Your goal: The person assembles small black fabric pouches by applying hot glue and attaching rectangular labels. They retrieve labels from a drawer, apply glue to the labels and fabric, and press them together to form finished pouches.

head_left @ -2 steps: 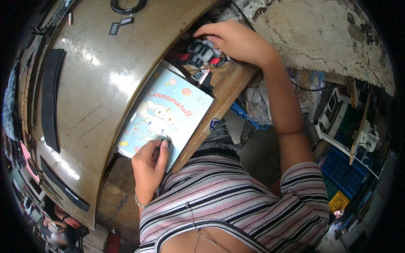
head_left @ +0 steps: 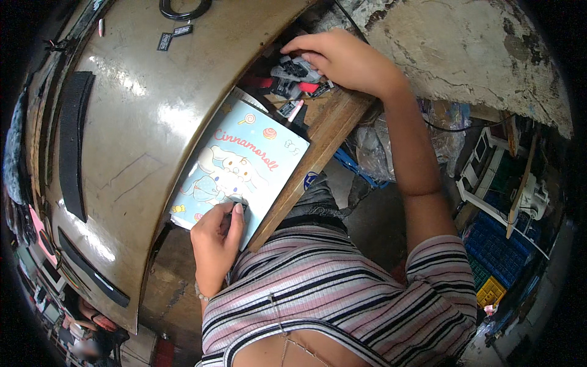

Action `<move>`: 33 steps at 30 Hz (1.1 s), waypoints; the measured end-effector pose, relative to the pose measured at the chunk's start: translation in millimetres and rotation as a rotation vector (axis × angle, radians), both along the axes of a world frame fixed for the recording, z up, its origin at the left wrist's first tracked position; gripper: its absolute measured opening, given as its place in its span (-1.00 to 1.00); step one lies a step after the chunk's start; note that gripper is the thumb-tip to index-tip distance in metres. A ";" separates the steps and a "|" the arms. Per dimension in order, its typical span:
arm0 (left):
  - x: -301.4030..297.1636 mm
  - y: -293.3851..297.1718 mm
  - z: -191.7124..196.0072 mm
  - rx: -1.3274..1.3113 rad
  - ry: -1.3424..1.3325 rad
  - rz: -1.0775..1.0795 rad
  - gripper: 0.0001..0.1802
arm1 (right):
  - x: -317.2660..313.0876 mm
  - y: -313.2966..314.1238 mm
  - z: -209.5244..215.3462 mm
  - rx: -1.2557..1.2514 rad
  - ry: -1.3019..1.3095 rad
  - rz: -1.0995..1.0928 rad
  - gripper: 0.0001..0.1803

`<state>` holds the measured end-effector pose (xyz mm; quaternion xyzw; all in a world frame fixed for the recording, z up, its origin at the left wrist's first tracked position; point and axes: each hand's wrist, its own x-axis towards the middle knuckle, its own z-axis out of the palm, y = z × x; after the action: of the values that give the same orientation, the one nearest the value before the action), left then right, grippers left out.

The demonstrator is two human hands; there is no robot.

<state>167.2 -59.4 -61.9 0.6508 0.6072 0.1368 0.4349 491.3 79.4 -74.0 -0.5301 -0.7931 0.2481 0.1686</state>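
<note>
A light blue notebook (head_left: pixel 269 177) with a cartoon character on its cover lies in an open wooden drawer (head_left: pixel 339 119). My left hand (head_left: pixel 217 235) rests at the notebook's lower end, thumb and fingers pinched round a small dark piece (head_left: pixel 244 205) that is mostly hidden. At the drawer's far end my right hand (head_left: pixel 342 61) reaches over a jumble of small black, grey and red fabric-like scraps (head_left: pixel 296 72). Its index finger is stretched out, apart from the thumb; the other fingers are largely hidden. A pink-and-white pen-like stick (head_left: pixel 296 111) lies beside the scraps.
The worn tabletop (head_left: pixel 140 140) to the left bears black strips (head_left: pixel 74 144), two small black labels (head_left: pixel 165 41) and a black coil (head_left: pixel 185 7). A rough wall (head_left: pixel 452 49) stands beyond my right arm. Blue crates (head_left: pixel 498 244) sit at the right.
The scraps under my right hand have shifted slightly, with more grey and red showing. My left hand and the notebook stay in place.
</note>
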 end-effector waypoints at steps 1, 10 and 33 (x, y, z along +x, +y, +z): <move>0.3 0.2 -0.1 -0.004 -0.013 0.010 -0.80 | 3.5 -2.8 3.4 -0.075 -0.011 -0.033 -0.70; 0.2 3.5 2.4 -0.004 -0.008 -0.006 -0.82 | -20.5 -44.7 -25.6 -0.037 -0.229 -0.220 -0.58; -2.0 0.6 -2.4 0.004 -0.041 0.030 -0.81 | -46.3 -74.1 0.1 -0.319 0.163 -0.336 -0.55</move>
<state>165.3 -58.8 -64.4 0.6397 0.6074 0.1579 0.4438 445.0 5.3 -73.9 -0.6529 -0.6283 0.3806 0.1848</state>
